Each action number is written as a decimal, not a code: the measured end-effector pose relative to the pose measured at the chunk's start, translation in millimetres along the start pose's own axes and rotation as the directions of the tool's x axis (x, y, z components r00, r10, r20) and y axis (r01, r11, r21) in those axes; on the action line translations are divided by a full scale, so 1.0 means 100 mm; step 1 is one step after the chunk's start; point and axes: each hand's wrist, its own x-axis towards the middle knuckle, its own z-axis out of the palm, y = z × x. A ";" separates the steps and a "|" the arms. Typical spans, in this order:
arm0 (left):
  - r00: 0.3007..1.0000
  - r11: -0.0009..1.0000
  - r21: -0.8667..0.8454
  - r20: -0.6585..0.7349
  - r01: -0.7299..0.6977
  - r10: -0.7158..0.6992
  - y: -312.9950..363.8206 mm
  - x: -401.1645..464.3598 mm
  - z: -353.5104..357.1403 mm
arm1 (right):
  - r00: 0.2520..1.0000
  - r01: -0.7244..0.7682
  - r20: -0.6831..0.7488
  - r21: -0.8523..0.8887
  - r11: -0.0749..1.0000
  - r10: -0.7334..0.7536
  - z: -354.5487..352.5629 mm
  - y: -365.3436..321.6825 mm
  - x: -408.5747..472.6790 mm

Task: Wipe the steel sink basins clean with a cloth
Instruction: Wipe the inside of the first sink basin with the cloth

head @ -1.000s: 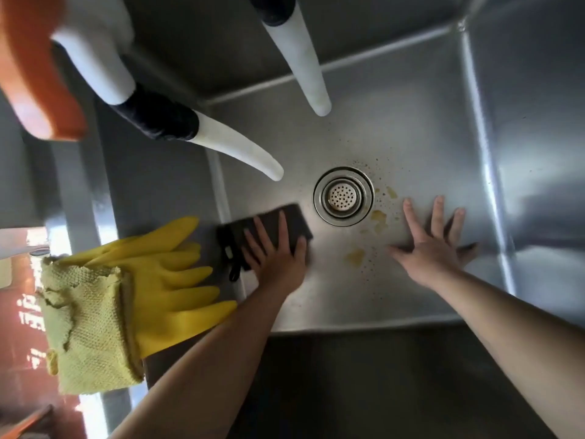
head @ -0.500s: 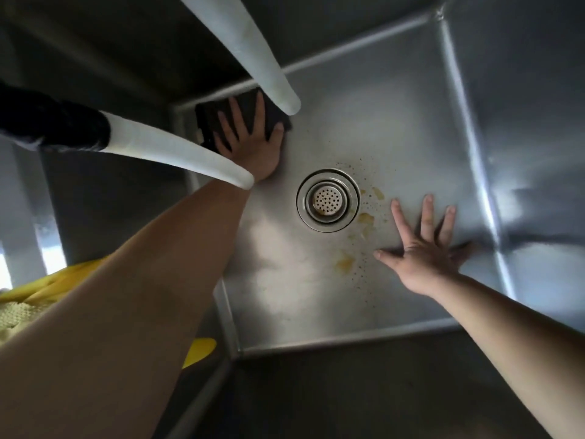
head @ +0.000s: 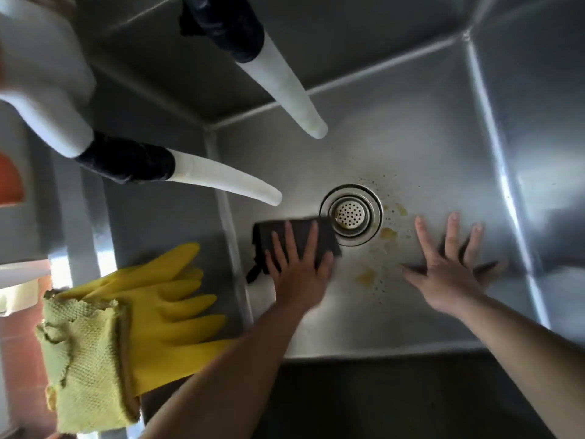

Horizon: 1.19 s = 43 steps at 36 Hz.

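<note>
I look down into a steel sink basin (head: 411, 128) with a round drain strainer (head: 350, 214) in its floor. A dark cloth (head: 296, 231) lies flat on the floor just left of the drain. My left hand (head: 297, 264) presses on it with straight, spread fingers. My right hand (head: 446, 267) rests flat on the basin floor right of the drain, fingers spread. Yellowish stains (head: 367, 275) and dark specks dot the steel between my hands and beside the drain.
Two white faucet spouts (head: 228, 180) (head: 294, 99) with black collars hang over the basin's left side. Yellow rubber gloves (head: 164, 302) and a yellow mesh cloth (head: 85, 359) are draped over the left divider. Steep steel walls enclose the basin.
My left hand slid the dark cloth from the far left corner back toward me, to just left of the drain. My right hand stayed planted.
</note>
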 end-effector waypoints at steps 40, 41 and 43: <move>0.641 0.922 0.174 0.761 -0.347 0.098 -0.21 -0.94 -0.32 | 0.997 0.014 0.078 0.052 0.999 -0.018 -0.56 -0.03 -0.64; 0.667 0.845 0.213 0.716 -0.490 0.207 -0.28 -0.89 -0.39 | 0.995 0.046 0.090 0.033 0.998 -0.049 -0.59 -0.03 -0.77; 0.616 0.587 0.279 0.597 -0.760 0.514 -0.46 -0.80 -0.48 | 0.987 0.120 0.110 -0.009 0.993 -0.118 -0.64 -0.02 -1.08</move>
